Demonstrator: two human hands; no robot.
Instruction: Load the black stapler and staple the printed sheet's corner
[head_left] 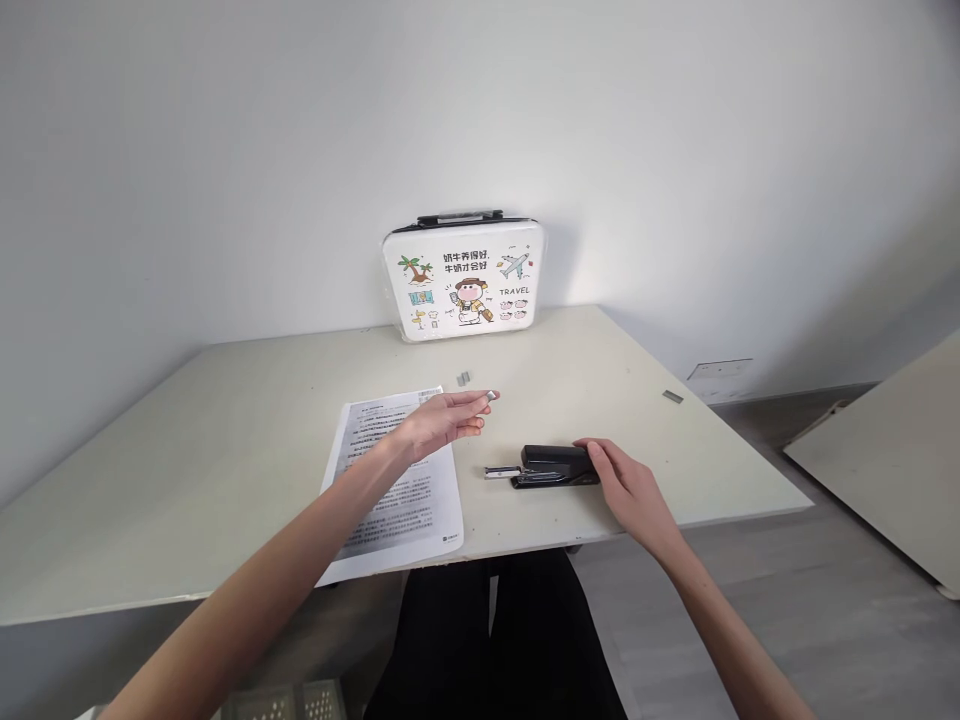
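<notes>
A short strip of staples point(491, 396) is pinched between the thumb and fingers of my left hand point(448, 418), raised over the right edge of a printed sheet of paper point(390, 500). My right hand point(622, 482) grips the rear of a black stapler point(555, 466) lying on the table. The stapler's silver tray point(501, 472) sticks out at its front, pointing left toward my left hand. Whether staples lie inside it is too small to tell. Beyond my left hand, small pieces of staple strip point(463, 379) rest on the tabletop.
A white carry case point(465, 285) with cartoon prints stands upright at the back against the wall. Another staple strip point(673, 397) lies near the right edge of the pale table point(225, 440). A second pale board or tabletop point(892, 460) is at the far right.
</notes>
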